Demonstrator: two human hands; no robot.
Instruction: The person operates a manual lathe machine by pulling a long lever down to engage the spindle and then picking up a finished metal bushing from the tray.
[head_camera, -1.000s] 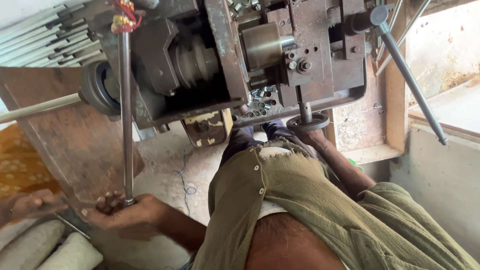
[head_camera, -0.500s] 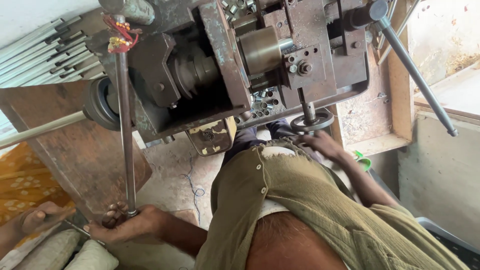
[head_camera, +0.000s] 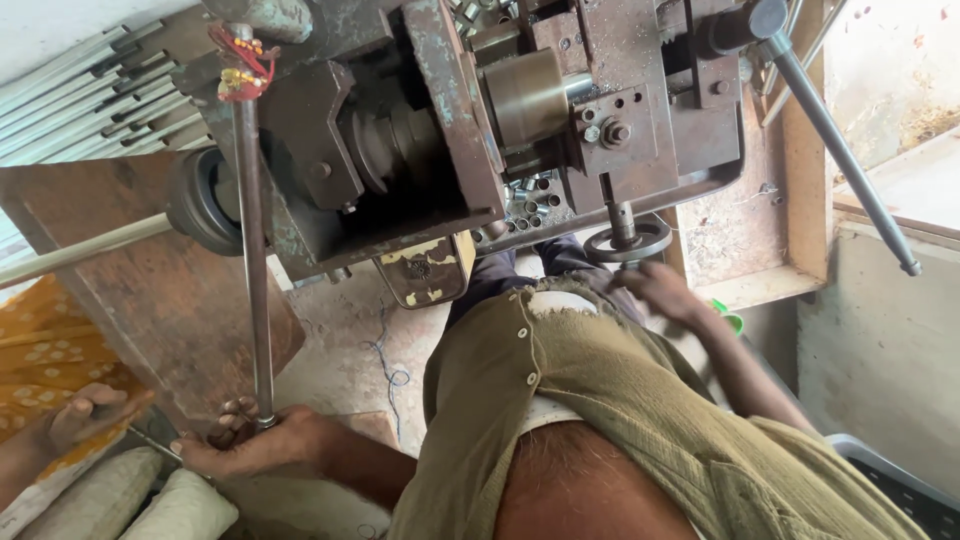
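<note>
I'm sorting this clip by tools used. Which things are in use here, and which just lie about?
In use:
left hand gripping long lever
right hand at handwheel
lathe

Lying about:
metal rods
white sacks
second lever
another person's hand

- A bundle of grey metal rods is lying at the upper left.
- Orange patterned cloth is showing at the left edge.
- Another person's hand is resting there.
</note>
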